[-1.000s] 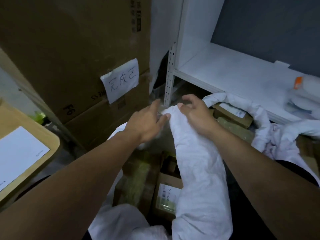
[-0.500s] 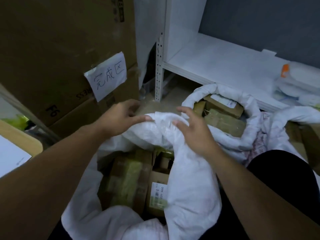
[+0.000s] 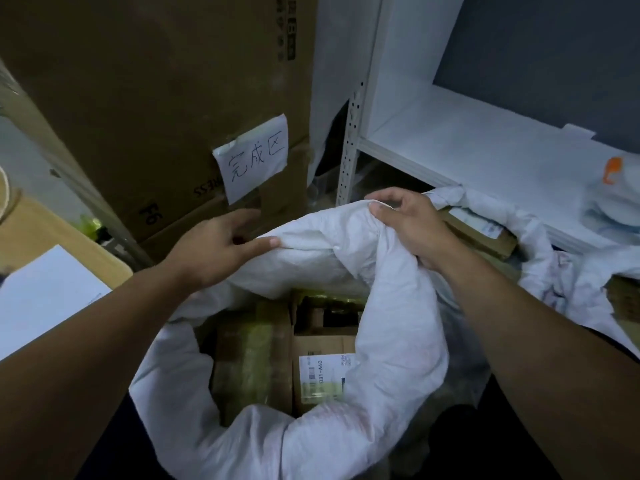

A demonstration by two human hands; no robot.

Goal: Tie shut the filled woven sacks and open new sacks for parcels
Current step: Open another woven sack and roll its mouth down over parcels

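A white woven sack (image 3: 391, 358) stands open in front of me, its rolled rim forming a wide ring. Inside lie cardboard parcels (image 3: 320, 368), one with a white shipping label. My left hand (image 3: 221, 244) pinches the far rim of the sack between thumb and fingers. My right hand (image 3: 410, 221) grips the same far rim further right, bunching the fabric. A second white sack (image 3: 533, 233) with parcels in it sits behind, to the right.
Large stacked cardboard boxes (image 3: 156, 98) with a handwritten paper sign (image 3: 254, 159) rise at the left. A white shelf unit (image 3: 467, 143) stands at the right. A wooden tabletop (image 3: 34, 233) with a white sheet is at the near left.
My hands have moved apart along the sack's far rim, stretching the mouth wider. The right hand rose and shifted right; the left stayed at the left edge.
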